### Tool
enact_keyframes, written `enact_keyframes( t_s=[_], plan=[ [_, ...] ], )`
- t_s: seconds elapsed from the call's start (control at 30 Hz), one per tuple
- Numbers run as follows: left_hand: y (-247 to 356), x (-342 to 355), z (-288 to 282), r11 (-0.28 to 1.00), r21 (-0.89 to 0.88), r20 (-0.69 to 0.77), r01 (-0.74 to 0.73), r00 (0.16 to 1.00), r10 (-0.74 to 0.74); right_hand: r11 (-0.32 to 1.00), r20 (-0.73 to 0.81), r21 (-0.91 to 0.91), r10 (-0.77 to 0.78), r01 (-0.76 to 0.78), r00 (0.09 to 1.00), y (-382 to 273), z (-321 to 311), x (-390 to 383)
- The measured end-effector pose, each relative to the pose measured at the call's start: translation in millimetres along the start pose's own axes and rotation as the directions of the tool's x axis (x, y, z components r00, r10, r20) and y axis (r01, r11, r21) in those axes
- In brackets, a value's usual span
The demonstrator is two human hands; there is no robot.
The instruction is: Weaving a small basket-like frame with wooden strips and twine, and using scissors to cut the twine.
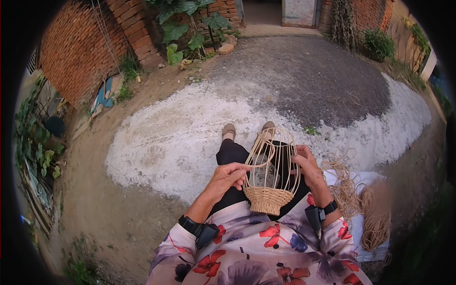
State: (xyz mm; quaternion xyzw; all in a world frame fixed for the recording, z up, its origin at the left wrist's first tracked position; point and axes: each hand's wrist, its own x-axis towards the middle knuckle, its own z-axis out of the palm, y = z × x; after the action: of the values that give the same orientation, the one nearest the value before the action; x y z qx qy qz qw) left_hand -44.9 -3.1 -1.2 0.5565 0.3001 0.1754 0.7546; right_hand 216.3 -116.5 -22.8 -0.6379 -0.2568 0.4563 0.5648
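Note:
A half-woven basket (267, 199) of pale cane rests over my lap, its woven bottom nearest me and its tall bare ribs rising to a narrow ring at the far end. My left hand (227, 180) is at the basket's left side, fingers pinched on a curved cane strand (259, 165) that loops among the ribs. My right hand (308, 168) grips the ribs on the right side, its fingertips partly behind them.
Coils of cane (373, 218) lie on a white sheet (380, 176) to my right. Dark gravel (313, 71) and white grit (147, 133) cover the ground ahead. Brick walls (76, 61), leafy plants (175, 33) and an open doorway (261, 12) are beyond.

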Motion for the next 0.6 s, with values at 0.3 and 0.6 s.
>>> enact_keyframes(
  t_s=[0.3,0.6],
  plan=[
    [-17.2,17.7,28.4,0.494,0.839,-0.064,-0.229,0.860,0.506,0.999,0.036,0.044,-0.027,0.025,0.999,5.5,2.4,-1.2],
    [-6.7,-5.0,18.1,0.992,-0.078,-0.205,-0.095,0.976,0.077,0.988,0.019,0.153,-0.011,0.008,1.000,11.2,-1.7,2.7]
  ],
)
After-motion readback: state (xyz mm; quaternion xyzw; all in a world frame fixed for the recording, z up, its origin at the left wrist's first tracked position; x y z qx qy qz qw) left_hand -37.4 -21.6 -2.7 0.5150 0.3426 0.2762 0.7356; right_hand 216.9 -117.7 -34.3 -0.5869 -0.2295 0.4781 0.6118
